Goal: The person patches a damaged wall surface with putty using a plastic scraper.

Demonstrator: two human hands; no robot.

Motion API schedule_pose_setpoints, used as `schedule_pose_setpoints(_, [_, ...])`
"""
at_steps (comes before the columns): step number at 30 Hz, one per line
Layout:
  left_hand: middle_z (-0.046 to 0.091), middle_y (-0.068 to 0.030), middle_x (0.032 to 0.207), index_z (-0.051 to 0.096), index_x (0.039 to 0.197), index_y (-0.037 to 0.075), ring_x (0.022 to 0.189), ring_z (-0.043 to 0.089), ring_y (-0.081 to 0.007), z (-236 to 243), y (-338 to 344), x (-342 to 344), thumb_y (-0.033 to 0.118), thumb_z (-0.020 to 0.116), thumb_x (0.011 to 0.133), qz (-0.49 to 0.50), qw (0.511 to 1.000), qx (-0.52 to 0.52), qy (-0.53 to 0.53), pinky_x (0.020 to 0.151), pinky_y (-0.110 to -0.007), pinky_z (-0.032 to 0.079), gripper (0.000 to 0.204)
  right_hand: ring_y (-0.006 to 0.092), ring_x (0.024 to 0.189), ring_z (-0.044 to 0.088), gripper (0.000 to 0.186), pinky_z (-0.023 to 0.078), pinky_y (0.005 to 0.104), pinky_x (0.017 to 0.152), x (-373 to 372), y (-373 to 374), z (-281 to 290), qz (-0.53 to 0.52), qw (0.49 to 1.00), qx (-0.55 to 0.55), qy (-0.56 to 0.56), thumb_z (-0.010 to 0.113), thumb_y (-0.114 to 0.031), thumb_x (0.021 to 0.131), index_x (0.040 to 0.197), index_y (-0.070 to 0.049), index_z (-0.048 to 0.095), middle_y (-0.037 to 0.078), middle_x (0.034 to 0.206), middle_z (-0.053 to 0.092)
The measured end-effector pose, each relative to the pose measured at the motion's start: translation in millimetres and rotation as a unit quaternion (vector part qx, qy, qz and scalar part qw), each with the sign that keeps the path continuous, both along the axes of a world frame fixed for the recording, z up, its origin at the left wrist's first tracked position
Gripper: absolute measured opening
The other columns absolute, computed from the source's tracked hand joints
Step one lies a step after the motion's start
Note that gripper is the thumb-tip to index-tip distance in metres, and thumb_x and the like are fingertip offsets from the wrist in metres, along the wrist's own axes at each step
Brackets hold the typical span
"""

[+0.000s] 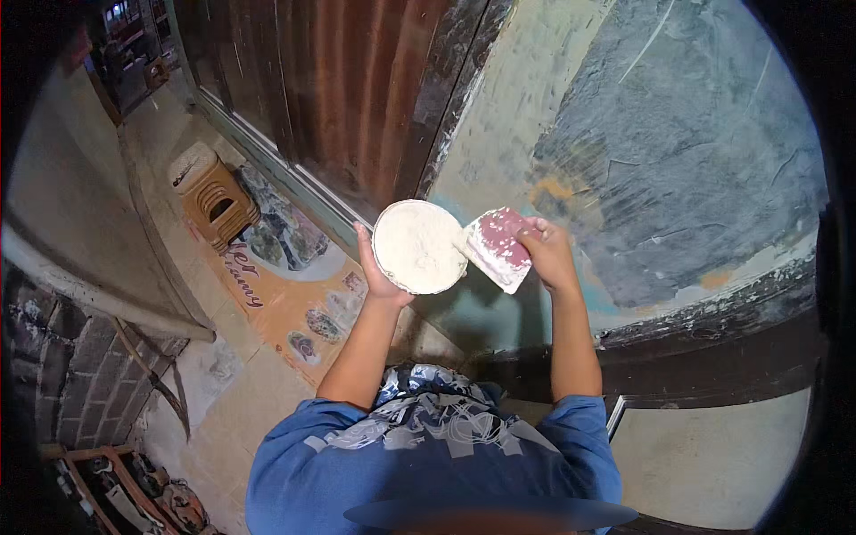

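My left hand [382,278] is closed around the left side and underside of a round tub [456,279]. White paste like wall putty [417,245] fills it nearly to the rim, its surface mostly smooth. In my right hand [551,257] is a maroon putty scraper [504,234], pinched at its right end between thumb and fingers. White paste clings to its lower edge and dots its face. The scraper's left corner meets or overlaps the tub's right rim; whether they touch I cannot tell.
Ahead on the right stands a wall [678,160] with grey, patchy plaster. A brown wooden door [348,98] adjoins it. To the left, stacked tan plastic stools [214,201] rest on a printed banner [267,267] on the tiled floor. A wooden rack [116,490] holds footwear at lower left.
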State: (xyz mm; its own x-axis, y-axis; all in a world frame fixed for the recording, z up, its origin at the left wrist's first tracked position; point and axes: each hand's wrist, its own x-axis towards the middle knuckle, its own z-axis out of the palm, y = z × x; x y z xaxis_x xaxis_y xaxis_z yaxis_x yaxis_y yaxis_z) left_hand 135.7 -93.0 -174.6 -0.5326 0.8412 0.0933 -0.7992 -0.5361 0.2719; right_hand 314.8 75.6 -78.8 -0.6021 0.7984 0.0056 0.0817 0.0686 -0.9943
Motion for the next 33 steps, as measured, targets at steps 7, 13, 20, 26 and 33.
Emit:
schedule_pose_setpoints(7, [0.054, -0.0192, 0.139, 0.046, 0.141, 0.003, 0.123, 0.056, -0.0389, 7, -2, 1, 0.081, 0.026, 0.09, -0.045, 0.996, 0.054, -0.046, 0.101, -0.056, 0.048, 0.095, 0.0099, 0.075, 0.065, 0.017, 0.051, 0.0243, 0.07, 11, 13, 1, 0.014, 1.0, 0.003, -0.02, 0.067, -0.009, 0.092, 0.104, 0.003, 0.065, 0.006, 0.09, 0.071])
schedule_pose_setpoints(13, [0.051, -0.0196, 0.141, 0.045, 0.143, 0.004, 0.124, 0.055, -0.0394, 5, 1, 6, 0.084, 0.027, 0.087, -0.045, 0.999, 0.025, -0.011, 0.101, -0.058, 0.047, 0.1, 0.0089, 0.084, 0.065, 0.017, 0.051, 0.0249, 0.078, 24, 18, -11, 0.041, 0.997, -0.063, 0.021, 0.063, -0.01, 0.097, 0.109, 0.001, 0.064, 0.004, 0.097, 0.071])
schedule_pose_setpoints(20, [0.053, -0.0196, 0.14, 0.046, 0.142, 0.004, 0.124, 0.055, -0.0391, 2, 10, 15, 0.083, 0.026, 0.088, -0.056, 0.998, 0.02, -0.034, 0.103, -0.057, 0.045, 0.098, 0.0084, 0.086, 0.064, 0.019, 0.051, 0.0245, 0.08, 23, 8, -9, 0.041, 0.998, -0.05, 0.008, 0.063, -0.009, 0.097, 0.112, 0.002, 0.063, 0.004, 0.101, 0.07])
schedule_pose_setpoints(26, [0.052, -0.0203, 0.14, 0.045, 0.143, 0.005, 0.122, 0.055, -0.0428, -13, 15, 11, 0.083, 0.026, 0.088, -0.047, 0.998, 0.009, -0.027, 0.096, -0.064, 0.048, 0.097, 0.0083, 0.085, 0.062, 0.022, 0.05, 0.0235, 0.077, 43, 42, 22, -0.06, 0.988, 0.14, 0.006, 0.064, -0.011, 0.097, 0.114, 0.003, 0.062, 0.004, 0.1, 0.068])
schedule_pose_setpoints(33, [0.05, -0.0206, 0.142, 0.044, 0.144, 0.005, 0.121, 0.055, -0.0439, 1, 8, 10, 0.083, 0.028, 0.088, -0.057, 0.995, 0.049, -0.06, 0.094, -0.065, 0.049, 0.097, 0.0312, 0.082, 0.065, 0.019, 0.05, 0.0389, 0.075, 38, 51, 2, -0.188, 0.805, 0.541, -0.156, 0.065, -0.018, 0.093, 0.106, -0.005, 0.067, 0.016, 0.092, 0.067])
